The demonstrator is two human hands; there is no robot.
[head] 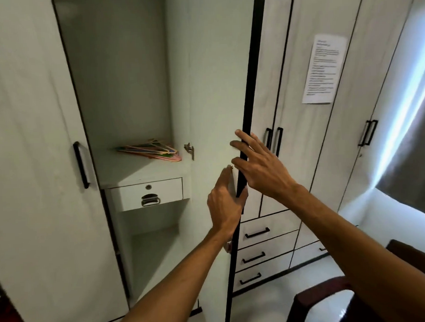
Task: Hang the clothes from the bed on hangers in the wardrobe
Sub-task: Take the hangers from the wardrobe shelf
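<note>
The wardrobe compartment (pixel 122 91) stands open in front of me. A pile of coloured hangers (pixel 150 150) lies flat on its shelf. The open wardrobe door (pixel 211 76) swings out towards me, edge-on. My left hand (pixel 223 203) grips that door low down, fingers on the inner face and thumb round the black edge. My right hand (pixel 257 164) rests higher on the same edge with its fingers spread straight. No clothes and no bed are in view.
A small locked drawer (pixel 148 194) sits under the shelf, with an open niche below it. Closed doors flank the opening, and a paper note (pixel 324 67) is taped to one. Stacked drawers (pixel 260 243) lie lower right. A dark wooden chair (pixel 332 298) stands at bottom right.
</note>
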